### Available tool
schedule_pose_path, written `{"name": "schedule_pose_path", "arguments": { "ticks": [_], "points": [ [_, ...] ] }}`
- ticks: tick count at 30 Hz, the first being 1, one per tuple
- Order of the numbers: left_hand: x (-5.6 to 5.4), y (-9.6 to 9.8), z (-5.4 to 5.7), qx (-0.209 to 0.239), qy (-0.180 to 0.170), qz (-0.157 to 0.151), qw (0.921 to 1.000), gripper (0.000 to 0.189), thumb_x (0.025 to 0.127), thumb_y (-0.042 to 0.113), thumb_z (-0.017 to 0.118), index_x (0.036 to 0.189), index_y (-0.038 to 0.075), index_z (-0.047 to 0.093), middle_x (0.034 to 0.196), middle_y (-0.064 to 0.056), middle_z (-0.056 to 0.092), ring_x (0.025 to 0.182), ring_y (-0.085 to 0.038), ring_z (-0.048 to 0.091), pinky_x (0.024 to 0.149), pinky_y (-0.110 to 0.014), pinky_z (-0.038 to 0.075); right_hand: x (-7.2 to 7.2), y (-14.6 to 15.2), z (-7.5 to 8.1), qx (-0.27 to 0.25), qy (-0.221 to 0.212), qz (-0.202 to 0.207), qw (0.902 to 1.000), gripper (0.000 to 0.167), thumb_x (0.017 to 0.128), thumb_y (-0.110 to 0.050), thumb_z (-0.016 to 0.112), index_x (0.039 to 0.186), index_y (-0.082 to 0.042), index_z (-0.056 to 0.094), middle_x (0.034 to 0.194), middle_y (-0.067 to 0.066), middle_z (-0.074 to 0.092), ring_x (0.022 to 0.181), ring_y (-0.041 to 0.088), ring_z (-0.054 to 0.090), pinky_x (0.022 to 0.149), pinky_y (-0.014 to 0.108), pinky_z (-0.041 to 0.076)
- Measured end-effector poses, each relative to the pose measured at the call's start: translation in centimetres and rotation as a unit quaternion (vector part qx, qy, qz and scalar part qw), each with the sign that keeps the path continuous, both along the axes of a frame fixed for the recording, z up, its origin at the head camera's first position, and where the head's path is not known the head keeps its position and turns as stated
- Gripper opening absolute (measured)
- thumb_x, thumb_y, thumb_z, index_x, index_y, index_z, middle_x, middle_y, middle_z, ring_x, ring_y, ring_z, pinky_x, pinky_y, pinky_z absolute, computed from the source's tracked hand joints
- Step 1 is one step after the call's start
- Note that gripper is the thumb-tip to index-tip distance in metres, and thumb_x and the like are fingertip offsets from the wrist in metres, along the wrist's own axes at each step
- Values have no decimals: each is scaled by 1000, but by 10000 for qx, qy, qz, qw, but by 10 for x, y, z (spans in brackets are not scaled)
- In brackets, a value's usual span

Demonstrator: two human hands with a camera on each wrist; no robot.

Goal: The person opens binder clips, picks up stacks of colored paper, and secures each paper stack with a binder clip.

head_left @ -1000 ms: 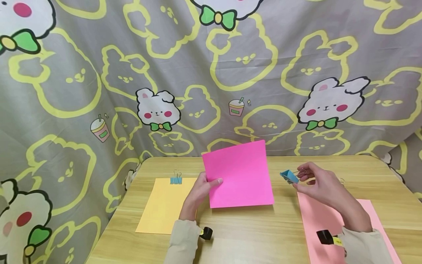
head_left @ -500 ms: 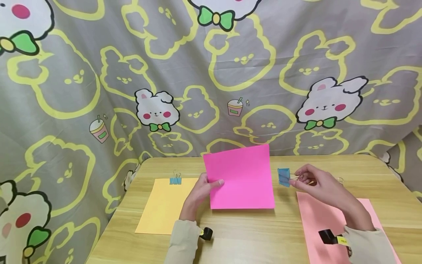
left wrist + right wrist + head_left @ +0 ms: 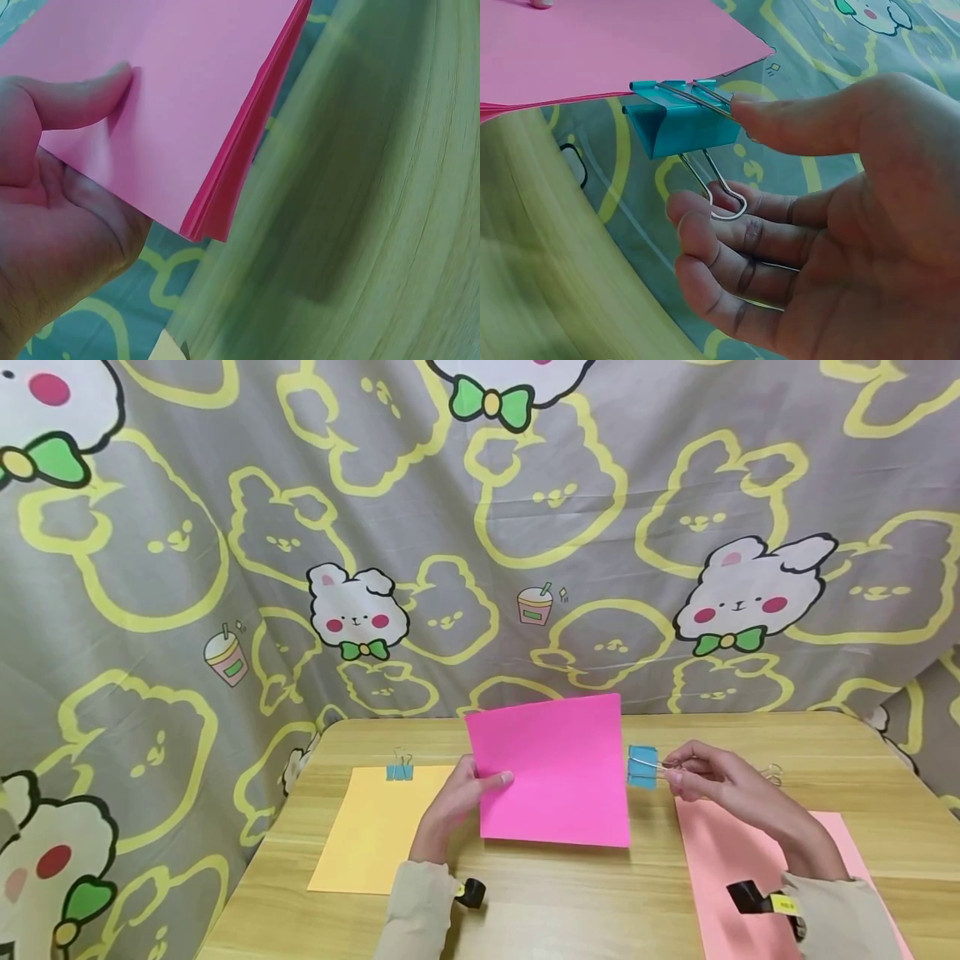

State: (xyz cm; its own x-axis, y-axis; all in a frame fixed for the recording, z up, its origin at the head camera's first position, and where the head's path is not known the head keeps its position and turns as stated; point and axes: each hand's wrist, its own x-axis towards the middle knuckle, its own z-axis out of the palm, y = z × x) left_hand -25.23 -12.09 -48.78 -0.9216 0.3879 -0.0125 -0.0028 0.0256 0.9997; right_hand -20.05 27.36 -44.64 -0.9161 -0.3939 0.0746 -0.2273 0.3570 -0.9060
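Observation:
My left hand (image 3: 459,797) holds a stack of bright pink paper (image 3: 555,772) by its left side, thumb on the front face. In the left wrist view several sheets (image 3: 217,202) fan slightly apart at the edge. My right hand (image 3: 723,781) holds a blue binder clip (image 3: 642,767) by its wire handles, just right of the stack. In the right wrist view the thumb lies on one handle of the clip (image 3: 690,124) and the curled fingers are at the other. The clip's mouth faces the paper's edge; whether they touch I cannot tell.
Yellow paper (image 3: 367,835) with a blue binder clip (image 3: 400,772) at its top lies on the wooden table (image 3: 570,902) at left. Salmon-pink paper (image 3: 731,868) lies at right under my right forearm, with wire handles (image 3: 772,773) behind it. A patterned curtain (image 3: 450,527) hangs behind.
The binder clip in my right hand has turned so its mouth faces the paper, and sits slightly farther left. The pink stack has shifted slightly right and down.

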Motion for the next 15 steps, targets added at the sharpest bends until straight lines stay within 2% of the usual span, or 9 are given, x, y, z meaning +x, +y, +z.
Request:
{"name": "schedule_pose_path", "arguments": {
  "ticks": [7, 15],
  "points": [
    [1, 1, 1, -20, 19, -117, 9999, 16, 97, 3, 66, 110, -6, 63, 90, -5, 70, 79, -16, 68, 74, -30, 55, -1, 1, -4, -228, -13, 225, 9995, 28, 107, -12, 54, 125, 10, 53, 97, 19, 66, 89, 24, 68, 80, 32, 58],
    [3, 3, 2, -83, -60, -191, 9998, 20, 98, 2, 65, 115, -7, 62, 93, -7, 71, 81, -17, 70, 76, -32, 57, -3, -2, -5, -247, -63, 562, 9981, 28, 107, -11, 53, 125, 11, 54, 103, 20, 67, 90, 22, 69, 81, 35, 59]
  ]
}}
